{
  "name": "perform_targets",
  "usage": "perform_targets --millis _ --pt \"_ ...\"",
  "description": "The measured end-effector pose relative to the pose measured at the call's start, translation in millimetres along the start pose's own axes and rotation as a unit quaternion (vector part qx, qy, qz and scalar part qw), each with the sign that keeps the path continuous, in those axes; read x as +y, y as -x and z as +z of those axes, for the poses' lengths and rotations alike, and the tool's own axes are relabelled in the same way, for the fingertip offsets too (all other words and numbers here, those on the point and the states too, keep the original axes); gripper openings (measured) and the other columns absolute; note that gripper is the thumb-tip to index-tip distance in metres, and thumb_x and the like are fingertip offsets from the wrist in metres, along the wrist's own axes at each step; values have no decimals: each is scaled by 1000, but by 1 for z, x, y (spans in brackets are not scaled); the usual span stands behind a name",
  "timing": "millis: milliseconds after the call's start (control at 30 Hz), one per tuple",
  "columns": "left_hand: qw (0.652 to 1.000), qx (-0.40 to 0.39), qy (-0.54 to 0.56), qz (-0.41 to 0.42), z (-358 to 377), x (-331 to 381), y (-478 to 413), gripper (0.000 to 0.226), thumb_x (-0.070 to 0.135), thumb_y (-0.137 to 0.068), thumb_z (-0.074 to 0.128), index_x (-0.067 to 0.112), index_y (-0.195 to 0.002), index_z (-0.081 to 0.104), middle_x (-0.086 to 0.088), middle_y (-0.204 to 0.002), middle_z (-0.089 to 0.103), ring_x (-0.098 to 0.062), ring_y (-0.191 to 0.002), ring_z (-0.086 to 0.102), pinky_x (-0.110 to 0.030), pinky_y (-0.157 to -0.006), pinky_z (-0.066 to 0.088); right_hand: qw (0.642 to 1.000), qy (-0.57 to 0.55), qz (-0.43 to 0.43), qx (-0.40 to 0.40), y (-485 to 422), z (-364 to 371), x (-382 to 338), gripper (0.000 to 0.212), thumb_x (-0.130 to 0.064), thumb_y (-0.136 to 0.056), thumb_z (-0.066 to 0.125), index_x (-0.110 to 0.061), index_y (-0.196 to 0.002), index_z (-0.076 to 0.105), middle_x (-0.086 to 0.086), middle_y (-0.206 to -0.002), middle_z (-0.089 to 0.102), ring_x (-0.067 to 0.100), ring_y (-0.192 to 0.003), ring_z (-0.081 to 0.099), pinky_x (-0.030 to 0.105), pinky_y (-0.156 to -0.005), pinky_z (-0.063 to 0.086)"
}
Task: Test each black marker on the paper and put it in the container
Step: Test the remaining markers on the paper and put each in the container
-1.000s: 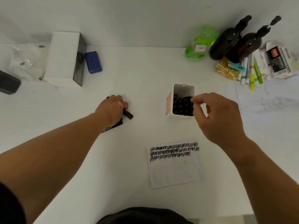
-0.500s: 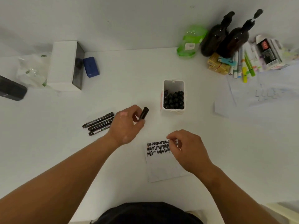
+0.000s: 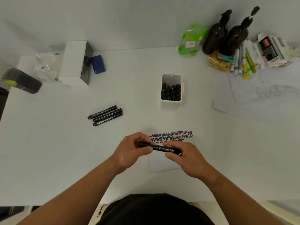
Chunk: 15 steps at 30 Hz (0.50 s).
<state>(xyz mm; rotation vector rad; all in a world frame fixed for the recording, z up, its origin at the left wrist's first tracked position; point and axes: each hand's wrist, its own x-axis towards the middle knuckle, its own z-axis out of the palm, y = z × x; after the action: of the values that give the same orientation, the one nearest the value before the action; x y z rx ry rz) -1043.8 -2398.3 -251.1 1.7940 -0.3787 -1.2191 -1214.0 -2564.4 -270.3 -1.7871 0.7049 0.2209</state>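
Note:
Both hands hold one black marker (image 3: pixel 159 148) level above the white paper (image 3: pixel 164 164). My left hand (image 3: pixel 132 151) pinches its left end and my right hand (image 3: pixel 186 157) grips its right end. The marker's cap looks to be on. Black zigzag scribbles (image 3: pixel 170 135) fill the top of the paper. Three more black markers (image 3: pixel 105 116) lie side by side on the table to the left. A white container (image 3: pixel 171 77) behind the paper holds several black markers standing upright.
At the back left stand a white box (image 3: pixel 73 62), a blue block (image 3: pixel 98 64) and a dark case (image 3: pixel 22 81). At the back right are a green bag (image 3: pixel 191 40), two brown bottles (image 3: pixel 227 33), coloured pens (image 3: pixel 245 65) and loose sheets (image 3: pixel 259 95).
My left hand picked a marker from the pile and carried it right to the paper. My right hand came back from the container and took the marker's other end.

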Motion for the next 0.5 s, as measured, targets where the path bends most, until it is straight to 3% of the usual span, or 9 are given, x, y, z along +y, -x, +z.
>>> perform_targets --millis 100,167,233,333,400,500 --pt "969 -34 -231 86 7 -4 1 15 21 -89 73 27 -102 68 12 -92 70 -3 -83 63 -10 -73 45 999 -49 4 21 4 -5 3 27 -21 -85 83 -39 -104 77 -16 -89 75 3 -82 68 10 -74 46" --pt "930 -79 -330 139 18 -6 3 14 26 -97 61 25 -111 65 9 -93 65 -7 -81 58 -15 -70 42 994 -107 8 22 5 -8 3 25 -16 -83 85 -35 -97 79 -11 -85 75 6 -75 67 15 -71 49" --pt "919 -121 -350 135 31 -6 5 16 29 -103 49 20 -112 59 1 -93 62 -15 -80 56 -27 -71 44 981 -192 21 8 6 -6 1 20 -17 -79 86 -29 -93 79 -9 -75 71 7 -66 62 19 -64 49" --pt "921 -143 -341 122 49 -6 5 25 36 -106 38 16 -106 53 -2 -95 63 -20 -82 57 -32 -75 47 947 -315 64 -27 7 4 3 13 -23 -77 81 -20 -87 73 1 -68 62 14 -60 52 26 -55 43" --pt "915 -144 -353 130 57 -8 4 33 41 -107 33 15 -106 54 -3 -99 67 -23 -85 60 -37 -79 49 938 -337 74 -33 8 12 6 12 -25 -81 78 -20 -82 68 5 -67 59 16 -59 49 28 -54 39" --pt "909 -124 -373 142 62 -17 -4 37 43 -106 32 13 -106 54 -7 -91 68 -24 -74 58 -42 -76 48 938 -336 79 -20 5 18 15 16 -30 -83 76 -21 -79 64 6 -66 57 15 -58 49 28 -53 39"
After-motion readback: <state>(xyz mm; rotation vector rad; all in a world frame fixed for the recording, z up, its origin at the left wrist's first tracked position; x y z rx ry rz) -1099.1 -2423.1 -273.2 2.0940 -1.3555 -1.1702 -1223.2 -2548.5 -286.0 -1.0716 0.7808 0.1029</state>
